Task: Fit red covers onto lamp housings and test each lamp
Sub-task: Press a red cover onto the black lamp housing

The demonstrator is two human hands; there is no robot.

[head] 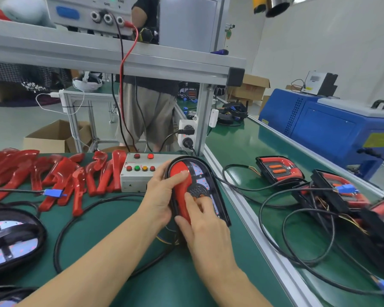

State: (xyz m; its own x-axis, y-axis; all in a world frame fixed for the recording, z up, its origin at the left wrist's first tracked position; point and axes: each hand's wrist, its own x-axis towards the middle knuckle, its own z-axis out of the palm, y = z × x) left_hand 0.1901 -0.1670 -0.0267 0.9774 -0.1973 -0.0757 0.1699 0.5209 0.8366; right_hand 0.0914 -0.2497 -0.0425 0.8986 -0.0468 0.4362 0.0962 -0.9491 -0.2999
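A black lamp housing (pixel 205 180) lies on the green bench at centre, with a glossy red cover (pixel 181 191) set into its left half. My left hand (pixel 162 193) grips the housing's left edge, its fingers curled over onto the cover's top. My right hand (pixel 203 222) presses on the cover's lower part with thumb and fingers; the thumb lies at the cover's bottom tip. A pile of loose red covers (pixel 60 176) lies to the left. Another uncovered housing (pixel 11 240) sits at the far left.
A grey test box (pixel 140 173) with coloured buttons stands just behind my left hand. Black cables loop over the bench. Finished lamps (pixel 277 169) with wiring lie on the conveyor to the right, beside a blue machine (pixel 333 127). A person stands beyond the frame.
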